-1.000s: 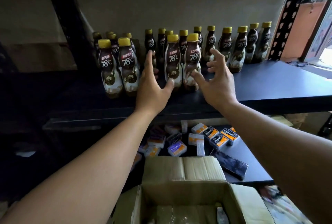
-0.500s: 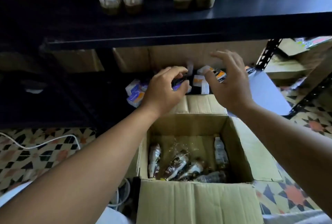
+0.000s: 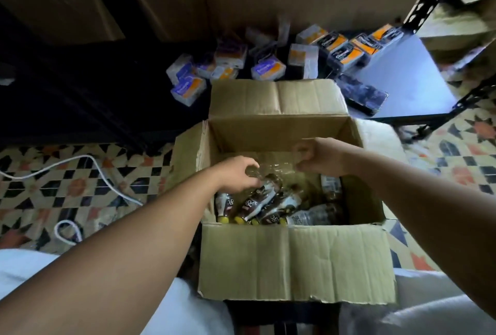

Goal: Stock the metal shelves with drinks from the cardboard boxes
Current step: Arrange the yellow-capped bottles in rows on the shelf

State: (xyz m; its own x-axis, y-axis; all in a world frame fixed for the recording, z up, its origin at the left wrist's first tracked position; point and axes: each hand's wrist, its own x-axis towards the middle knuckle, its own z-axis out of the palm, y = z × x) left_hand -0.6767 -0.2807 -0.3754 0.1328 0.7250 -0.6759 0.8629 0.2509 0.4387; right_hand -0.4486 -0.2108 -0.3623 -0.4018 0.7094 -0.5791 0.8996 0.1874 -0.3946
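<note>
The left hand [image 3: 237,175] curls over the bottles [image 3: 257,204] in the cardboard box [image 3: 295,262], grasp unclear. The right hand [image 3: 318,157] is loosely clenched, holding nothing. The bottles look stiff, smooth and rather heavy; best taken around the body.

Both forearms [image 3: 134,240] bare to past the elbow, no sleeves, watch or rings visible. Light, whitish trousers [image 3: 185,313] cover both legs at frame bottom.

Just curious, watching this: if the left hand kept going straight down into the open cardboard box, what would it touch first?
Probably the crinkled clear plastic wrap over the brown, yellow-capped drink bottles. The left hand already hovers at it, fingers curled downward. Depth is hard to judge, so it may meet a bottle directly.
</note>
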